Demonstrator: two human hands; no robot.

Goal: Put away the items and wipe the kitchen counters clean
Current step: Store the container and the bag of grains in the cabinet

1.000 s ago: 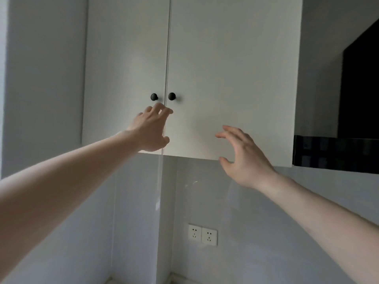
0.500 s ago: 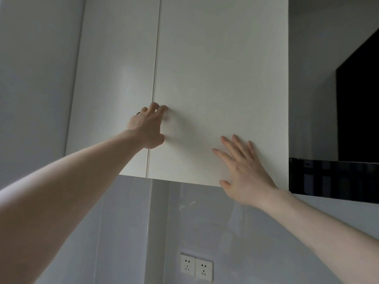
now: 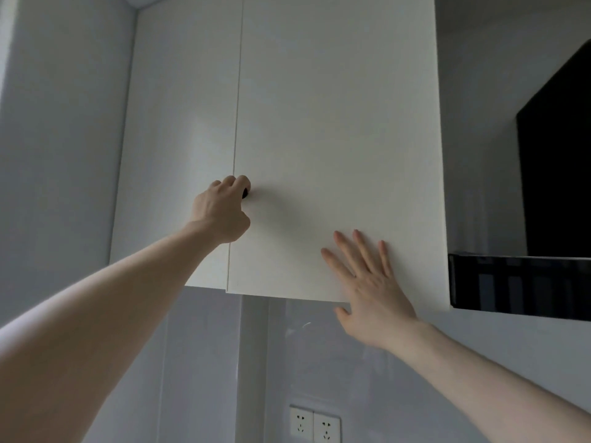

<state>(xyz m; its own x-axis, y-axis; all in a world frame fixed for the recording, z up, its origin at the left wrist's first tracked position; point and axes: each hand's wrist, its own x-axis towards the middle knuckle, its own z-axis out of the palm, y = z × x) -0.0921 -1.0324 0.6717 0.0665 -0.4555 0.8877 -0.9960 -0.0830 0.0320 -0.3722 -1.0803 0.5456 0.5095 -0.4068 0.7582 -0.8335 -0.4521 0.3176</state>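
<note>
Left forearm (image 3: 105,318): bare, reaching up from the lower left corner toward the wall cabinet.
Right forearm (image 3: 486,372): bare, reaching up from the lower right corner.
Right hand (image 3: 372,292): palm laid flat against the lower part of the right cabinet door (image 3: 335,129), fingers (image 3: 361,247) spread and straight, thumb hanging below the door's bottom edge; it grasps nothing.
Left hand (image 3: 222,211): fingers curled together around the black knob (image 3: 245,193) near the seam between the two doors; only a small dark part of the knob shows past the knuckles.
Left cabinet door (image 3: 179,129): white, flat, matte, narrower in view; its own knob is hidden behind the left hand.
Cabinet state: both doors lie flush, a thin vertical seam between them; the inside is hidden.
Wall sockets (image 3: 315,425): two white square plates side by side on the glossy grey wall (image 3: 335,356) below the cabinet.
Range hood (image 3: 524,286): black, shiny, just to the right of the cabinet, its lower band level with the cabinet's bottom edge.
Side wall (image 3: 57,148): pale grey, plain, touching the cabinet's left edge.
Worktop: out of view.
</note>
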